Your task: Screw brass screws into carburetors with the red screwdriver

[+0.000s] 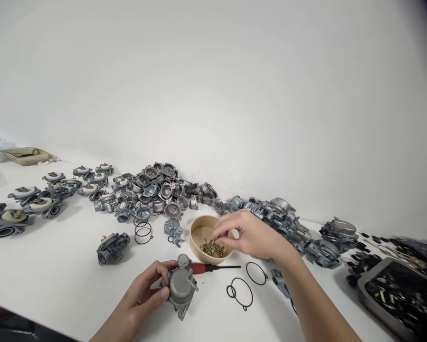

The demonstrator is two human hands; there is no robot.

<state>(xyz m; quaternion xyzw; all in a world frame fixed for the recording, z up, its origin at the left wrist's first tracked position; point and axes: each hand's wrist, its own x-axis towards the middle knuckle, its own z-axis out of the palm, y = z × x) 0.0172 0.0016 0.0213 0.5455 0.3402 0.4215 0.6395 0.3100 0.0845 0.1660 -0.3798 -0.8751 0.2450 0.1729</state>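
Observation:
My left hand [142, 299] grips a grey metal carburetor [181, 287] by its left side, its rounded float bowl facing up. Just behind it lies a screwdriver [202, 269] with a red handle. Over the right rim of a round tan tub [199, 228] is my right hand [243, 232], thumb and fingertips pinched together. What sits between those fingertips, if anything, is too small to make out. Small brass-coloured screws [213, 248] cover part of the tub's bottom. Black rubber gaskets [242, 292] lie flat on the white table to the right of the carburetor.
A heap of metal float bowls [166, 190] stands against the wall. Carburetor bodies with white floats [40, 204] spread over the left side. More carburetors [280, 218] are piled behind my right hand. At the right edge, a metal tray [368, 289] holds small black parts.

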